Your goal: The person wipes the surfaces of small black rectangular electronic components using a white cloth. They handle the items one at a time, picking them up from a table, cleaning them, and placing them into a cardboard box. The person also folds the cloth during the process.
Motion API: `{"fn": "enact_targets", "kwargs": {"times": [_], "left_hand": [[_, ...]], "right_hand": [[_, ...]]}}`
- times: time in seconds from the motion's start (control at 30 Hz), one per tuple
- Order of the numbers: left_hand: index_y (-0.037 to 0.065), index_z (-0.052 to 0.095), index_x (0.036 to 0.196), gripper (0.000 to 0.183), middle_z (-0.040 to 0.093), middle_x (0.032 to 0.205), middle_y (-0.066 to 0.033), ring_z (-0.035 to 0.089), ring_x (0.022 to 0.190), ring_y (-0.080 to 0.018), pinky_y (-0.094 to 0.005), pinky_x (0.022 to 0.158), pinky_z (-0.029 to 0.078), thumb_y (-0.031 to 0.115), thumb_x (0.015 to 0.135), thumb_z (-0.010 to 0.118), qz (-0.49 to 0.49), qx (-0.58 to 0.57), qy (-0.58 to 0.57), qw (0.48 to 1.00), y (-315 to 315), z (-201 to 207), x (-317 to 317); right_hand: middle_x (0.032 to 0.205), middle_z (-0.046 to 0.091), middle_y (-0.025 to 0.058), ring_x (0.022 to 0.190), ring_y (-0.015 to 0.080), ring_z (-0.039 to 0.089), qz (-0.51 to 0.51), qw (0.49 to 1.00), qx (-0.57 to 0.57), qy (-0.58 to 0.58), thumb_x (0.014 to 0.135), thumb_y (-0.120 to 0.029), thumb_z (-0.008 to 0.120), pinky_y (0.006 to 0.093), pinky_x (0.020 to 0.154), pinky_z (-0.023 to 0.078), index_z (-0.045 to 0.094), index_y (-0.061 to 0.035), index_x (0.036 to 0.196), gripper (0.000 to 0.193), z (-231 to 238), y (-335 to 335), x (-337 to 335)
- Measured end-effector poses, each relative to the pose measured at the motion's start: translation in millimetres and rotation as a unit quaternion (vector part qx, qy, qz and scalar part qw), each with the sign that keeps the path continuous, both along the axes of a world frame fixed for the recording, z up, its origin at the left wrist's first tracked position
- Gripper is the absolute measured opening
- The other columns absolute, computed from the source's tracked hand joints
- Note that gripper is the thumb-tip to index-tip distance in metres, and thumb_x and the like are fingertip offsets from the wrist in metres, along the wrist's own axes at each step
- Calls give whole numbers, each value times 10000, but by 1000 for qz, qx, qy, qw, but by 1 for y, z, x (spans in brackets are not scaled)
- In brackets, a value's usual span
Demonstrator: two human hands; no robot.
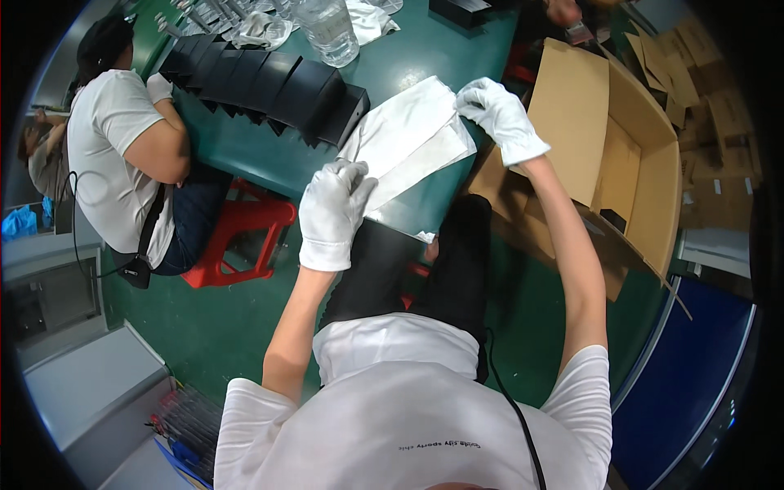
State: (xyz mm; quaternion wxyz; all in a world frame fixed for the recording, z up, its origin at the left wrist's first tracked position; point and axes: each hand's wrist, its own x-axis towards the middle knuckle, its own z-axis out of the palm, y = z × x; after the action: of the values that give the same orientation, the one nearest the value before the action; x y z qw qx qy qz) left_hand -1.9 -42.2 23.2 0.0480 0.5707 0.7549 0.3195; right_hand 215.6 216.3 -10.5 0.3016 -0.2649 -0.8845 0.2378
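At the near edge of the green table [425, 65], a stack of white flat bags [406, 140] lies in front of the person. The left hand [331, 214], in a white glove, rests on the near corner of the stack, fingers closed together and pinching the top sheet there, as far as I can see. The right hand [500, 114], also gloved, pinches the far right corner of the same stack between the fingertips.

How far the work is: the top bag seems only lifted at its corners, not yet separated or opened, so I judge this step is at its beginning. To the left, a long row of black boxes [265, 86] stands on the table, one leaning on the other; I cannot tell whether any of them is already packed. The big cardboard carton [629, 155] at the right stands open, and only one small dark thing shows inside, so most of the filling seems left to do.

For room: the stack hangs slightly over the table edge toward the person's knees. The row of black boxes is just beside the stack on the left, and the carton flap is near the right hand. A clear plastic bottle [328, 31] stands further back, well apart. A co-worker [122, 147] sits at the left on a red stool [237, 237].
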Motion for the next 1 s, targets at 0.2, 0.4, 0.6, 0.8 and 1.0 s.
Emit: {"fn": "enact_targets", "kwargs": {"times": [0.2, 0.4, 0.6, 0.8, 1.0], "left_hand": [[48, 740, 970, 111, 689, 950, -107, 686, 865, -271, -357, 791, 537, 124, 892, 758, 8, 29, -52, 998, 12, -12, -16], [65, 741, 962, 194, 685, 931, -121, 674, 867, -330, -400, 770, 533, 226, 867, 793, 43, -27, 1, 999, 12, -1, -5], [66, 737, 961, 177, 684, 931, -120, 672, 866, -328, -404, 765, 532, 215, 877, 780, 32, 22, 16, 999, 14, -11, -9], [63, 733, 976, 150, 689, 953, -108, 682, 892, -313, -380, 793, 534, 200, 915, 743, 28, 18, -10, 999, 14, -8, -7], [55, 742, 993, 159, 684, 942, -129, 676, 882, -324, -388, 790, 527, 201, 928, 734, 5, 42, -30, 999, 11, -10, -10]], "right_hand": [[943, 708, 103, 889, 203, 689, -14, 991, -121, -54, 872, -111, 774, 326, 829, 556, 743, -27, 982, 142, 22, 29, -27], [936, 670, 78, 832, 172, 686, 5, 988, -152, -32, 879, -57, 749, 294, 784, 563, 725, -28, 999, 126, 46, 21, -37], [941, 670, 91, 847, 241, 678, 13, 983, -178, -51, 937, -92, 656, 335, 754, 550, 695, -70, 1023, 97, 33, 16, -23], [960, 657, 77, 879, 253, 661, 52, 969, 173, -167, 898, -62, 690, 333, 761, 543, 683, -81, 1009, 113, 21, 17, -15], [953, 647, 98, 891, 270, 658, 72, 995, 60, -44, 883, -52, 713, 327, 798, 545, 670, -54, 993, 119, 17, 28, -19]]}}
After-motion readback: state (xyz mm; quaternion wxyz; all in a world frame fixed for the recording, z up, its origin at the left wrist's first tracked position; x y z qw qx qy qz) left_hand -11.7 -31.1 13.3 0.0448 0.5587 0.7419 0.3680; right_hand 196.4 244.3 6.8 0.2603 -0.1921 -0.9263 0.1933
